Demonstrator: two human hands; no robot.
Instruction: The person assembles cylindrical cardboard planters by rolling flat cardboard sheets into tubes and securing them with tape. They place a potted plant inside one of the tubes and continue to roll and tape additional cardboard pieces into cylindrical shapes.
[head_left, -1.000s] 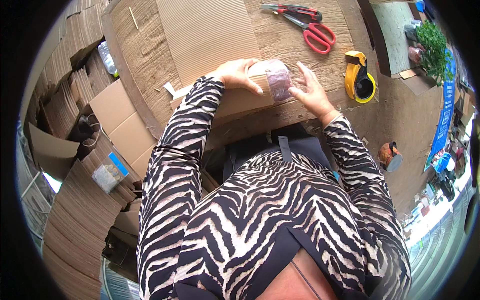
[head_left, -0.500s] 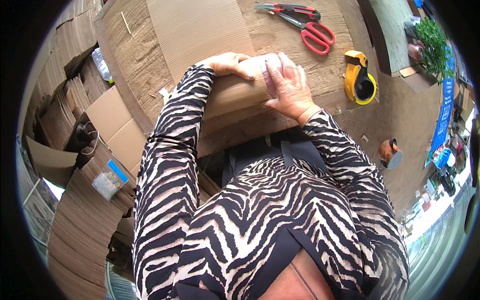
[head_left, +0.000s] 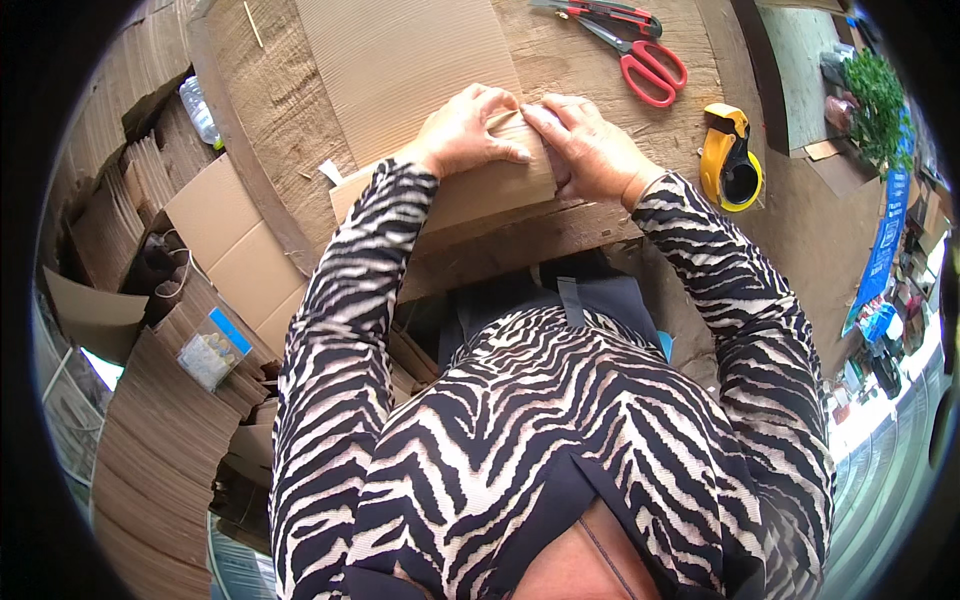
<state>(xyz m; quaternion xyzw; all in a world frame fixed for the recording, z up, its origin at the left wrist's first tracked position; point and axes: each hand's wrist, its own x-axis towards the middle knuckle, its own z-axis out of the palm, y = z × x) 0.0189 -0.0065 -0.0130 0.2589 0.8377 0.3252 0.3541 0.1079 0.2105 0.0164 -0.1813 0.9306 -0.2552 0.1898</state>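
Observation:
A corrugated cardboard sheet (head_left: 410, 60) lies on the wooden table, its near end folded or rolled over into a thick flattened roll (head_left: 490, 195) at the table's front edge. My left hand (head_left: 470, 130) grips the top of this roll, thumb toward me and fingers curled over the far side. At the roll's right end my right hand (head_left: 590, 150) is closed, its fingertips pressed to the end close to my left fingers. What sits inside the roll is hidden.
Red-handled scissors (head_left: 652, 75) and a red-and-black utility knife (head_left: 620, 15) lie at the far right. Nearer is a yellow tape dispenser (head_left: 730, 160). Stacked cardboard (head_left: 160, 440) fills the left side, with a plastic bottle (head_left: 200, 115). A green plant (head_left: 875, 105) stands beyond the table's right.
My right hand has gone from lying spread over the roll's right end to closing on it. My left hand has shifted up, its fingers now gripping the top edge.

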